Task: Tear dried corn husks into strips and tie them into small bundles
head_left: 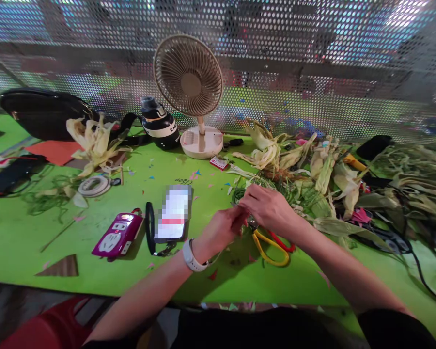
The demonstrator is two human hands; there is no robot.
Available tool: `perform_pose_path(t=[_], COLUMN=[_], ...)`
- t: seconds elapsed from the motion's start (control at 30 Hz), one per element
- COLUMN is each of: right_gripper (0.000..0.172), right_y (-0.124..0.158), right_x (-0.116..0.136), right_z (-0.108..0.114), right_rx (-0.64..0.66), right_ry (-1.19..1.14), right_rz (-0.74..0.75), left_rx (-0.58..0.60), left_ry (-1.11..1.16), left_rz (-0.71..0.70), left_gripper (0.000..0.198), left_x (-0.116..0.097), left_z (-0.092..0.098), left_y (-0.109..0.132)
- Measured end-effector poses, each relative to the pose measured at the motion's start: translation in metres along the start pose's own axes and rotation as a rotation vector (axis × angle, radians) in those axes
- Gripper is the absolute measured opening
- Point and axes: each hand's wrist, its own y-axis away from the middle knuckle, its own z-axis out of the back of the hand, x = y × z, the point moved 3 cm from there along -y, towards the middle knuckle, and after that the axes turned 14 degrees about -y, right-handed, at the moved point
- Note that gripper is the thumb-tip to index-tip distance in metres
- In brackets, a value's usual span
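Observation:
My left hand (221, 229), with a white band on its wrist, meets my right hand (268, 207) over the front middle of the green table. The fingers of both hands are pinched together at one spot; whatever sits between them is too small and covered to make out. Just under my right hand lie scissors (272, 248) with one yellow and one red handle, their blades partly hidden. Thin green strands (294, 194) are heaped behind and beside my right hand. Pale corn husks (267, 151) spread out behind them.
A fan (191, 85) and a black bottle (160, 123) stand at the back. On the left are a phone (174, 213), a purple power strip (119, 235), a tape roll (93, 185) and a black bag (45, 114). More husks (378, 189) cover the right side. A perforated screen (294, 63) closes the back.

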Motion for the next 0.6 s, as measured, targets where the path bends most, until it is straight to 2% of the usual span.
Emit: perform_pose_path(t=[0.1,0.17,0.23,0.27,0.37,0.53,0.6], right_gripper=[0.018,0.025,0.022,0.017,0.016,0.035,0.042], right_y=[-0.006,-0.001,0.009,0.015,0.032,0.041,0.037], right_x=[-0.001,-0.003,-0.005,-0.005,-0.007,-0.014,-0.016], right_z=[-0.001,0.008,0.018,0.019,0.007,-0.022,-0.031], right_rx=[-0.081,-0.244,-0.378,-0.375,-0.211,-0.353,-0.333], right_ry=[-0.084,-0.153,-0.239,-0.295,-0.442,-0.559,-0.682], right_rz=[-0.02,-0.059,-0.111,-0.14,-0.242,-0.364,-0.4], left_rx=[0.026,0.053,0.065,0.062,0.052,0.139,0.164], left_ry=[0.274,0.515,0.721,0.801,0.974,1.213,1.273], left_rz=[0.093,0.173,0.238,0.264,0.336,0.404,0.421], left_gripper=[0.02,0.026,0.03,0.03,0.026,0.02,0.017], left_x=[0.002,0.004,0.005,0.006,0.007,0.003,0.001], left_z=[-0.002,-0.004,-0.004,-0.004,-0.003,-0.008,-0.01], left_y=[-0.002,-0.005,-0.008,-0.009,-0.01,-0.006,-0.004])
